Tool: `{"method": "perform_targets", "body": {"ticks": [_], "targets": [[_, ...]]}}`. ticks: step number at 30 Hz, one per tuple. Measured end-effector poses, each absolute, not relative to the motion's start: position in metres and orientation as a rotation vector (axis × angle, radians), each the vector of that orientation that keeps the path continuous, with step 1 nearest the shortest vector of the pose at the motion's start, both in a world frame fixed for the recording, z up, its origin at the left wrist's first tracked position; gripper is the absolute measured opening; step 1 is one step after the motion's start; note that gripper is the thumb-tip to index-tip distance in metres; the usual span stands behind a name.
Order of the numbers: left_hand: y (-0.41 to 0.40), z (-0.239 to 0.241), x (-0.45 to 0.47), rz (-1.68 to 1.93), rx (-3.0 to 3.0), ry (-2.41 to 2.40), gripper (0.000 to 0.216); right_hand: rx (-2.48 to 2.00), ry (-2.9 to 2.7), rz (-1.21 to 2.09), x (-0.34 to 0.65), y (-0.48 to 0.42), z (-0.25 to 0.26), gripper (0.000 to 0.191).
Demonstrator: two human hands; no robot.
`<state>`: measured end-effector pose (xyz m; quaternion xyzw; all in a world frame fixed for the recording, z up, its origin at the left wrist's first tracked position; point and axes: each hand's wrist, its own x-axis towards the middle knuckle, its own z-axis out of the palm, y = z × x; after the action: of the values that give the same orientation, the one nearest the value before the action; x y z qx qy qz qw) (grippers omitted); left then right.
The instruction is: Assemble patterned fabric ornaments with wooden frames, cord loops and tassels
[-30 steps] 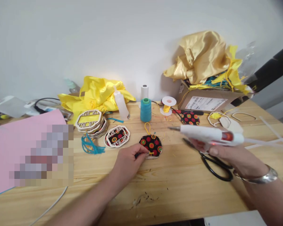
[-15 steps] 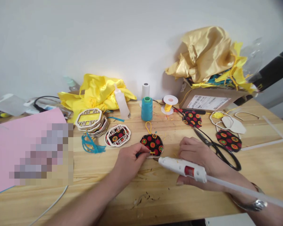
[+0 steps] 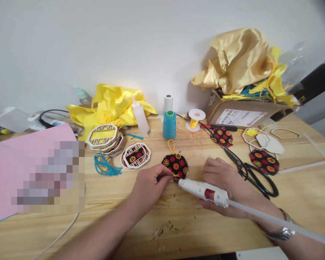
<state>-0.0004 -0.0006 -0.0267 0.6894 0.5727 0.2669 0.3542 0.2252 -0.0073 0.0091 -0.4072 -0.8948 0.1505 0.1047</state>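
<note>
On the table [image 3: 141,227], the flowered patch [image 3: 176,165] lies with a thread spool [image 3: 169,125] beyond it at twelve o'clock. My left hand [image 3: 148,182] pinches yellow cord [image 3: 176,176] by its six o'clock edge. My right hand [image 3: 223,180], wrapped round the glue gun [image 3: 199,189], has swung in from two o'clock — nozzle now near that edge, so both work one spot.

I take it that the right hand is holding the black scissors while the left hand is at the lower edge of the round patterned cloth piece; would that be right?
Not quite: in the head view, the right hand holds the white glue gun, while the black scissors lie beside it. The left hand is indeed at the patterned cloth piece's lower edge.
</note>
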Motion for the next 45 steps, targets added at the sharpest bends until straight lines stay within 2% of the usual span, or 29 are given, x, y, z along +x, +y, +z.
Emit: {"method": "perform_targets", "body": {"ticks": [19,28,30,34,37,41,45], "targets": [[-0.001,-0.028,0.000,0.678,1.786,1.482,0.012,-1.232,-2.657,0.447,0.237,-0.009,0.007,0.042],[0.000,-0.029,-0.001,0.696,1.788,1.461,0.013,-0.984,-2.234,0.794,0.252,-0.004,0.011,0.045],[-0.001,-0.029,-0.001,0.704,1.792,1.449,0.013,-1.053,-2.139,0.809,0.251,-0.002,0.017,0.039],[-0.003,-0.029,-0.002,0.722,1.778,1.432,0.013,-1.373,-2.102,0.808,0.247,0.004,0.026,0.015],[-0.004,-0.029,-0.002,0.731,1.762,1.428,0.012,-1.409,-2.077,0.924,0.242,0.011,0.030,0.019],[-0.003,-0.028,-0.001,0.769,1.738,1.420,0.012,-1.214,-2.079,1.208,0.231,0.025,0.029,0.020],[-0.003,-0.015,-0.001,0.853,1.678,1.474,0.012,-1.134,-2.124,1.132,0.221,0.035,0.018,0.012]]}}
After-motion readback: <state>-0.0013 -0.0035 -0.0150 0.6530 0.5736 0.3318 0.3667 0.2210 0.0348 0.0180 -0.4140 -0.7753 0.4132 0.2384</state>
